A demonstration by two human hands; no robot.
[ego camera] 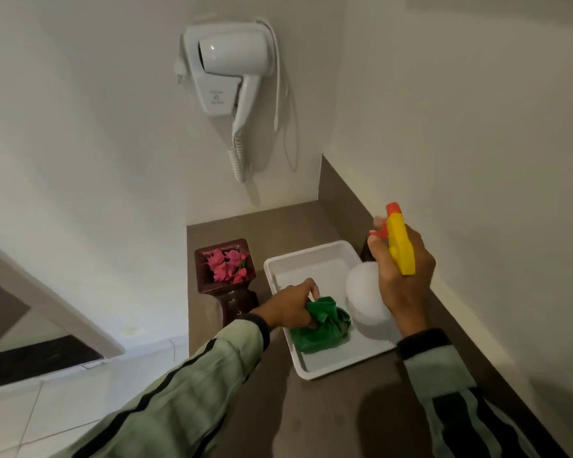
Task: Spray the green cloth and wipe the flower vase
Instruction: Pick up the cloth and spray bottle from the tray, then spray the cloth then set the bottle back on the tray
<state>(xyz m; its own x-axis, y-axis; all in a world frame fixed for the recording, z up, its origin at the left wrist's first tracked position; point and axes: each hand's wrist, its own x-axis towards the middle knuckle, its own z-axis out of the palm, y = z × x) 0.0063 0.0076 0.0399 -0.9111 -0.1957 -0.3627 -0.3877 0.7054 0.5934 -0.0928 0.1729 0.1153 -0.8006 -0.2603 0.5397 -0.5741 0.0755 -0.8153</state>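
Observation:
A crumpled green cloth (321, 327) lies in a white tray (311, 259) on the brown counter. My left hand (290, 307) grips the cloth's upper left part. My right hand (402, 274) holds a spray bottle (366, 292) with a white body and a yellow and orange head, above the tray's right side, its nozzle tilted up and away. The dark red square flower vase (227, 285), holding pink flowers (227, 264), stands on the counter just left of the tray.
A white hair dryer (229, 77) hangs on the back wall above the counter (328, 411), its coiled cord dangling. A white wall runs close along the right. The counter's left edge drops to a pale tiled floor (47, 411).

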